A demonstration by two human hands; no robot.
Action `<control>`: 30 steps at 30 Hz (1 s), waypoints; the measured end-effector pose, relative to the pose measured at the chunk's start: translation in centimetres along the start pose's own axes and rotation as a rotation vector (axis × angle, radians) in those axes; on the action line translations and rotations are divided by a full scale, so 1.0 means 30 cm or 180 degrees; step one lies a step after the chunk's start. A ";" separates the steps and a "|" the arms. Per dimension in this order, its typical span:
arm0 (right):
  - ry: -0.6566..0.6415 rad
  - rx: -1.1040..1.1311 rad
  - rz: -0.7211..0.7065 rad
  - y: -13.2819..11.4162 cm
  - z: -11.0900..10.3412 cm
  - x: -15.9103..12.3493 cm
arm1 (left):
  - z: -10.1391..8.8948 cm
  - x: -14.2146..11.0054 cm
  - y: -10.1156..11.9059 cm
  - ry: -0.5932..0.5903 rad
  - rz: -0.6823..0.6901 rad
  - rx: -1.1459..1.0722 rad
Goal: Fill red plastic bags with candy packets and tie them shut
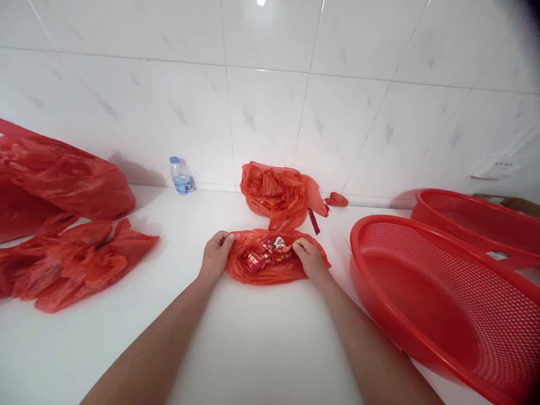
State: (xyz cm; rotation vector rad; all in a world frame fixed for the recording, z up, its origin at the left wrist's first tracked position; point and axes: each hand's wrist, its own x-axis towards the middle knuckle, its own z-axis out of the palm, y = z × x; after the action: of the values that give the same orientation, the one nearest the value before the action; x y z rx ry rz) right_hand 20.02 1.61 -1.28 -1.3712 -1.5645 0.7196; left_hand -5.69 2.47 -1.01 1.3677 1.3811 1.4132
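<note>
Head view: the left hand point(216, 253) and right hand point(311, 257) pinch opposite sides of a red plastic bag point(270, 277) (small shiny packets point(257, 260) inside) on the white tabletop point(261, 343).

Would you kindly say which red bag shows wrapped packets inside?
The open bag between the left hand and right hand; the bag behind and bags at left show none.

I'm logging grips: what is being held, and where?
A red bag, by its left end in the left hand and toward its right end in the right hand.
</note>
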 end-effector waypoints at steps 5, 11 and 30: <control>0.0004 0.0009 0.0000 -0.005 -0.002 -0.004 | 0.001 0.002 -0.004 0.0002 0.0006 0.0034; 0.0003 -0.0004 -0.0019 -0.003 -0.001 -0.004 | -0.001 0.002 -0.009 -0.0018 0.0038 0.0046; -0.0272 0.0137 -0.0080 -0.016 -0.009 -0.010 | 0.005 0.005 -0.016 0.0027 0.0073 0.0041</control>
State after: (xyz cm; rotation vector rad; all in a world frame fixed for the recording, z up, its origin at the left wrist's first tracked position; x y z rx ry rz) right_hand 20.05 1.17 -0.84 -1.3021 -1.6209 0.8012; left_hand -5.64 2.72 -1.47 1.3914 1.3861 1.4289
